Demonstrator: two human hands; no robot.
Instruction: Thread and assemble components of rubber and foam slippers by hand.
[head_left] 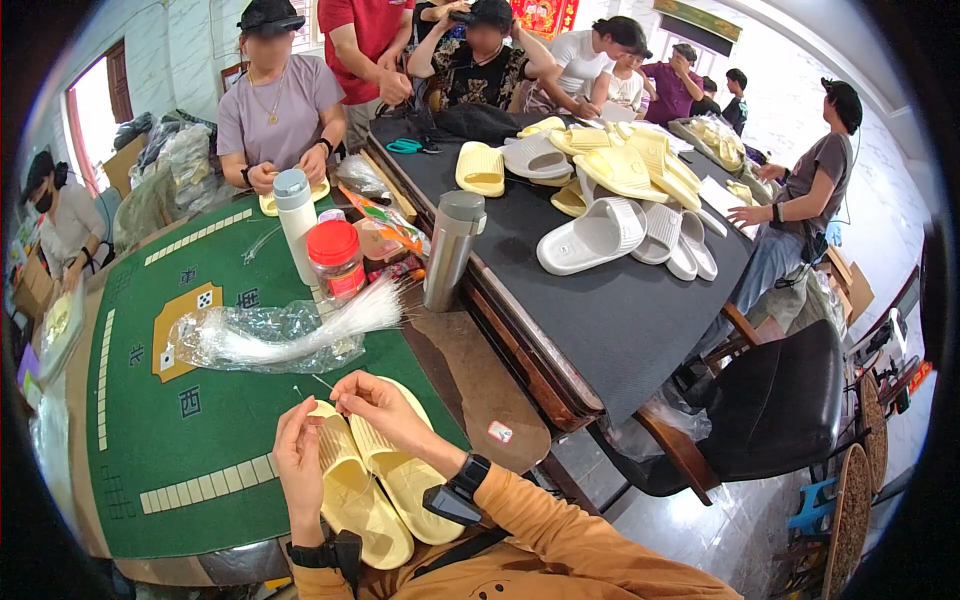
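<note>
A pair of pale yellow slippers (375,490) lies sole to sole on the green table (200,400) in front of me. My left hand (300,450) rests on the left slipper's upper. My right hand (375,400) hovers above the pair with fingers pinched on a thin clear plastic strand. Just beyond the hands lies a clear bag of white plastic strands (290,335).
A red-lidded jar (336,260), a white bottle (296,220) and a steel flask (450,250) stand at the table's far edge. A dark-covered table (620,320) to the right holds several white and yellow slippers (600,235). Several people work around both tables. A black chair (780,410) stands at the right.
</note>
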